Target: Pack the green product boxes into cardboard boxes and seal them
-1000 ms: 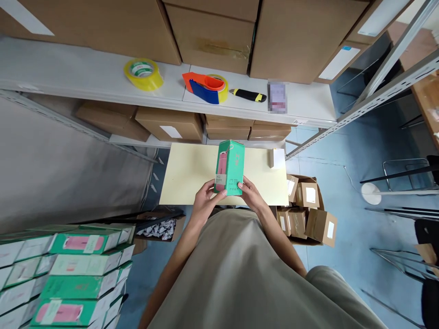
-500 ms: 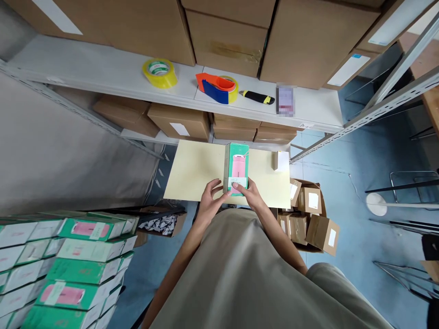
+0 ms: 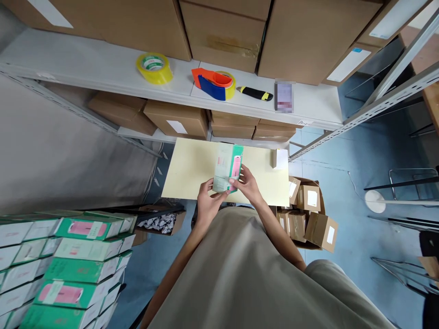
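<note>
Between my two hands is a green and white product box (image 3: pixel 223 167) with a pink picture on its green face. It stands roughly upright above the pale yellow tabletop (image 3: pixel 187 169), with its white printed side turned partly toward me. My left hand (image 3: pixel 209 201) is closed round the box's lower left corner. On the right edge, my right hand (image 3: pixel 249 186) grips it, thumb across the front and fingers behind. A small white box (image 3: pixel 280 159) sits at the table's right end.
On the shelf (image 3: pixel 103 59) lie a yellow tape roll (image 3: pixel 154 68), a tape dispenser (image 3: pixel 214 84) and a utility knife (image 3: pixel 255 93). Stacked green boxes (image 3: pixel 68 269) rise at lower left. An open carton with small brown boxes (image 3: pixel 308 198) stands right of the table.
The box has been turned in my hands: its green front now faces more to the right and the white side shows wider. Both hands shifted slightly with it.
</note>
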Motion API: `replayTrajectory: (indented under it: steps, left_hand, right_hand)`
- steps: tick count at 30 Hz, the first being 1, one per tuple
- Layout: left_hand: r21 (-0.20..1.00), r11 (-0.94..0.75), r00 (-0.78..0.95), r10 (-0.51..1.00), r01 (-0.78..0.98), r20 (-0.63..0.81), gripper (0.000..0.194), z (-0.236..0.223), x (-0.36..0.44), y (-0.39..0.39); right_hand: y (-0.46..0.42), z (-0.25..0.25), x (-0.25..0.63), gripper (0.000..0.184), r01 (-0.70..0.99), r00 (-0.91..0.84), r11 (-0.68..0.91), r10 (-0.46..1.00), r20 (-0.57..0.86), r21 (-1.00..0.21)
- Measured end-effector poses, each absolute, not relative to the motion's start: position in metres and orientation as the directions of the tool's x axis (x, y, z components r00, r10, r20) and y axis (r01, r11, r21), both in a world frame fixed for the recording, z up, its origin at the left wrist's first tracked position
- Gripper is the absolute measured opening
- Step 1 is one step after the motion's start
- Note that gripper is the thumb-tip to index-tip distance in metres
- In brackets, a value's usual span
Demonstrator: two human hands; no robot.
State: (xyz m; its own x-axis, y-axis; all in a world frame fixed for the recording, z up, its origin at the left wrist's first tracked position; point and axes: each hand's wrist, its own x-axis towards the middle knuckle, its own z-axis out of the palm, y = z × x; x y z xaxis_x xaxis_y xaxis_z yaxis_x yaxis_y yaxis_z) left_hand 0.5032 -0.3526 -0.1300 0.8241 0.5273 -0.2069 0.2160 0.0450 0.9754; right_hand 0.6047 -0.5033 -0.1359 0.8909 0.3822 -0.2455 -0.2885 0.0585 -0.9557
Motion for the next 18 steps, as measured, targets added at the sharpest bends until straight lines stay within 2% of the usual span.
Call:
replayTrajectory:
  steps: [3,6,9,12,15,18]
  left_hand:
    - [0.981,-0.038,0.842,0.521,0.188,-0.141,0.070,-0.127,0.502,-0.354]
    - [0.959,0.162,0.862,0.423,0.232,-0.280,0.073,-0.127,0.503,-0.347]
    - [0.850,0.402,0.838,0.279,0.341,-0.468,0.081,-0.130,0.505,-0.340]
    - [0.785,0.481,0.838,0.167,0.390,-0.519,0.078,-0.134,0.505,-0.339]
    - [0.779,0.498,0.839,0.169,0.381,-0.518,0.074,-0.136,0.504,-0.343]
    - [0.818,0.456,0.836,0.241,0.351,-0.493,0.075,-0.137,0.504,-0.347]
  right_hand:
    - [-0.498,-0.135,0.610,0.107,-0.296,0.912,0.046,0.311,-0.268,-0.954]
    - [-0.503,-0.136,0.613,0.098,-0.347,0.889,0.126,0.361,-0.283,-0.929]
    - [-0.510,-0.137,0.614,0.085,-0.432,0.837,0.201,0.452,-0.308,-0.879]
    - [-0.515,-0.137,0.611,0.078,-0.462,0.809,0.212,0.500,-0.310,-0.861]
    - [-0.515,-0.136,0.610,0.076,-0.443,0.802,0.198,0.524,-0.287,-0.874]
    - [-0.508,-0.133,0.609,0.077,-0.369,0.837,0.161,0.487,-0.252,-0.915]
